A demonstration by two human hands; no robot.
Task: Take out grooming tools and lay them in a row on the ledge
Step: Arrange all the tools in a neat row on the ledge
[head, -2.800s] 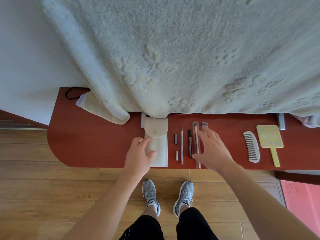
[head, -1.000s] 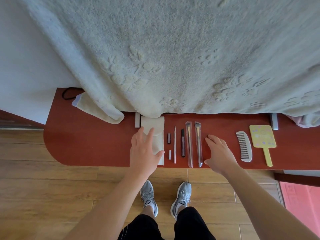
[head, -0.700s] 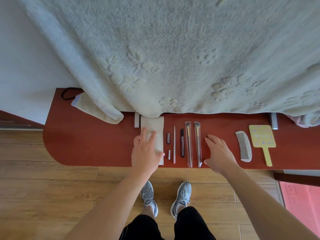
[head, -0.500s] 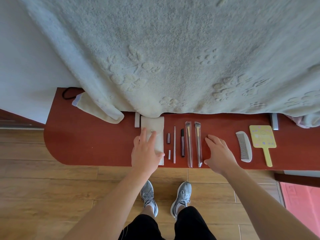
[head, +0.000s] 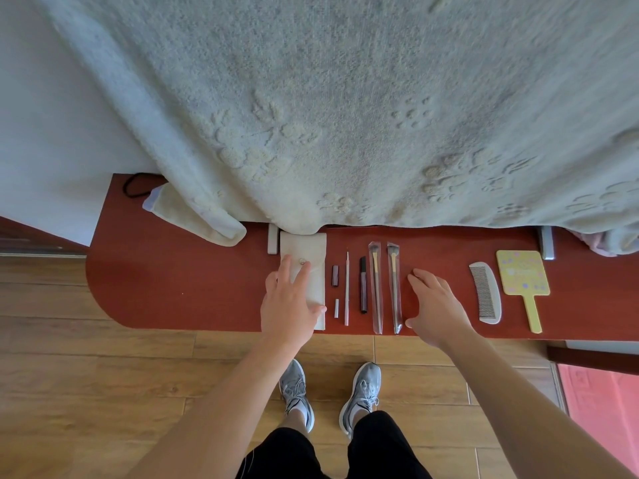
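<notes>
Pouch (head: 314, 251) lies under left hand (head: 289, 305).

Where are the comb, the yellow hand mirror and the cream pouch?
comb (head: 484, 293), head view, middle of its teeth.
yellow hand mirror (head: 522, 273), head view, its square face.
cream pouch (head: 304, 246), head view, its upper flap.

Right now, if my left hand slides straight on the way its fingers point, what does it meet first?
Your left hand rests on the white pouch. Going straight on, its fingers would cross the pouch's snap and likely meet the blanket edge hanging over the ledge at the back.
</notes>
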